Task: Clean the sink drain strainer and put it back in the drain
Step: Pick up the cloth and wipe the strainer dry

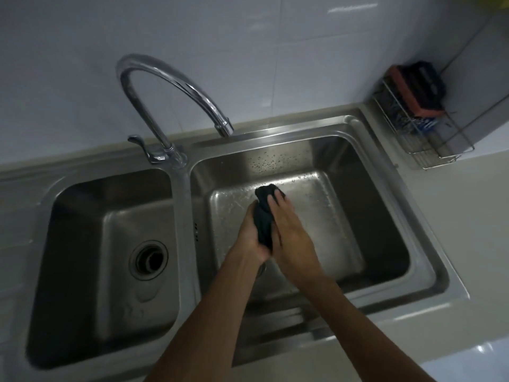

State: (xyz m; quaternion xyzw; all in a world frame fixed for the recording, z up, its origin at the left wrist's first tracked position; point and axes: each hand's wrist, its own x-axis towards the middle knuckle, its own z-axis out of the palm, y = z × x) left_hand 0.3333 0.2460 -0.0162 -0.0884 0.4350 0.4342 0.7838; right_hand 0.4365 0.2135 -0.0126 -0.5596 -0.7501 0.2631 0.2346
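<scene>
Your left hand (252,235) and right hand (293,232) clamp a soft dark cloth (265,213) over the right basin (385,224); strainer hidden, probably bundled inside; likely light, stiff, slippery; pinch its rim.

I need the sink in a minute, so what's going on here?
A person at a double steel sink holds a dark cloth between both hands over the right basin. The left hand grips its lower part, and the right hand curls its fingers over the upper part. Droplets speckle that basin. The strainer itself does not show, and I cannot tell whether it is wrapped in the cloth. The left basin's drain is in plain view.
</scene>
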